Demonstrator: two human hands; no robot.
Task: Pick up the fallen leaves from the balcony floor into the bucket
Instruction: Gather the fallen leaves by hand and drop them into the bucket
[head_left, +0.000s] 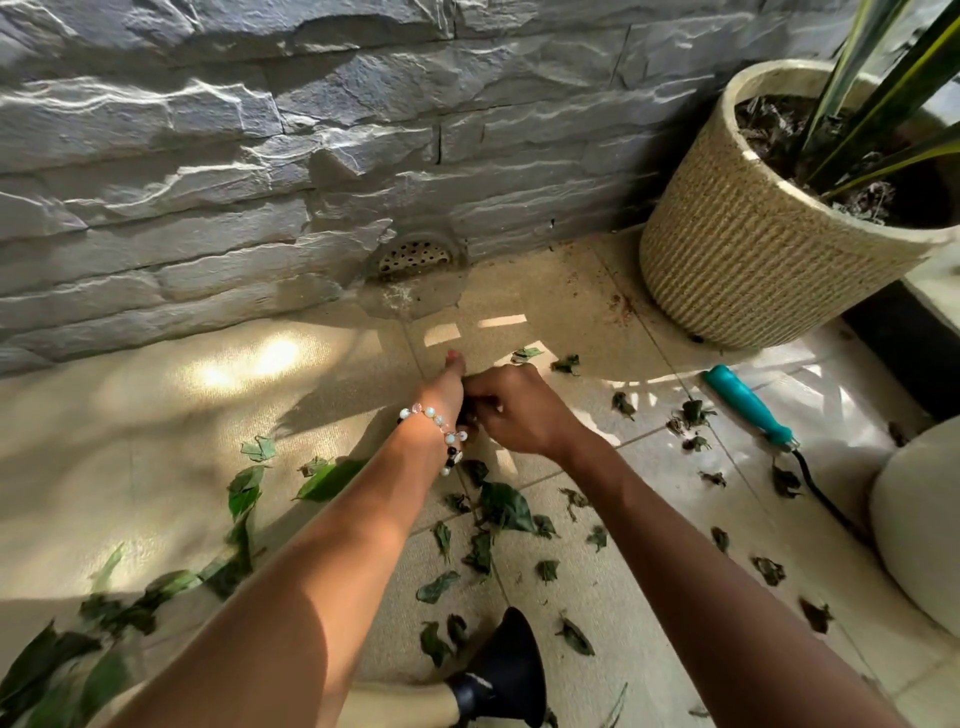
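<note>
Both hands meet over the floor (156, 415), just in front of the drain (414, 255) at the foot of the wall (208, 156). The left hand (448, 387) stretches forward with fingers straight, a bracelet (441, 431) on its wrist. The right hand (511, 410) is curled, its grip apparently pinching a dark leaf scrap between the two hands, though the scrap is mostly hidden.

Leaves (504, 506) lie scattered behind the hands, away from the drain, thickest to the left; a few sit to the right of the drain, near the pot (737, 260). The bucket cannot be identified with certainty.

To do this well, the person should probably gather several leaves into one hand before carrying. Open floor lies left of the drain; right of it the pot, a teal tool (748, 402) and a pale rounded object (919, 525) crowd the room.
</note>
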